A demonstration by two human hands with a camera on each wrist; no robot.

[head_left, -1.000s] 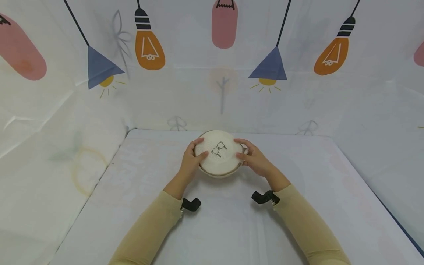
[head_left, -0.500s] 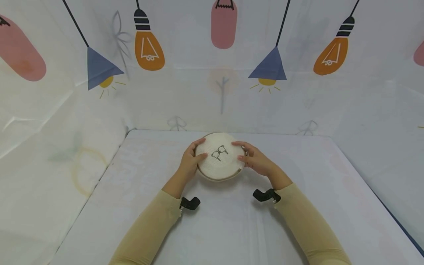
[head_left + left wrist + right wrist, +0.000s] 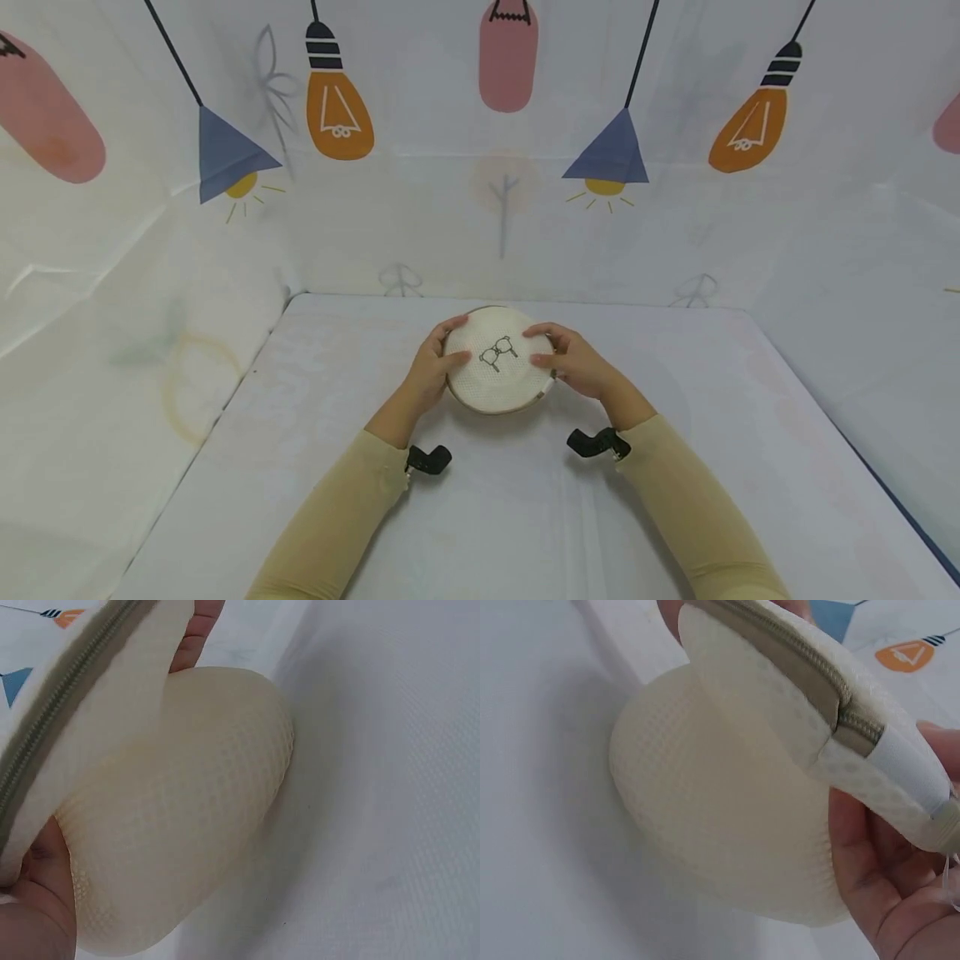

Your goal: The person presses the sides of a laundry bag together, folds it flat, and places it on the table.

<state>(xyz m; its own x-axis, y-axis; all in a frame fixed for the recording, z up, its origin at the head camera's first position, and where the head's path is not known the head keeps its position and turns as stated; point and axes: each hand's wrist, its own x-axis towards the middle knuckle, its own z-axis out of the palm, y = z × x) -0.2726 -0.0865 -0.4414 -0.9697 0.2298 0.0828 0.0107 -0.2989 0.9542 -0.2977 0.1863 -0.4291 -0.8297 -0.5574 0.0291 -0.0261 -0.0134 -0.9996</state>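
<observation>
Both hands hold a round cream mesh laundry bag (image 3: 498, 387) near the far middle of the table. Its flat face, with a small dark line drawing, shows in the head view. My left hand (image 3: 430, 371) grips the left edge, thumb on the face. The right hand (image 3: 583, 365) grips the opposite edge, with thumb and a finger over the face. In the left wrist view the bag's bulging mesh underside (image 3: 187, 795) hangs close over the table. A grey-brown zipper (image 3: 802, 664) runs round the rim in the right wrist view. Other fingers are hidden behind the bag.
A white-covered table (image 3: 517, 517) lies beneath the arms. White sheeting (image 3: 450, 217) printed with lamps and bulbs rises behind and at both sides. Black wrist cameras (image 3: 429, 460) are worn at the cuffs of the tan sleeves (image 3: 337, 521).
The bag has shifted slightly toward me, and its printed face has turned a little. Both hands keep their hold, the right fingers having moved slightly inward over the face.
</observation>
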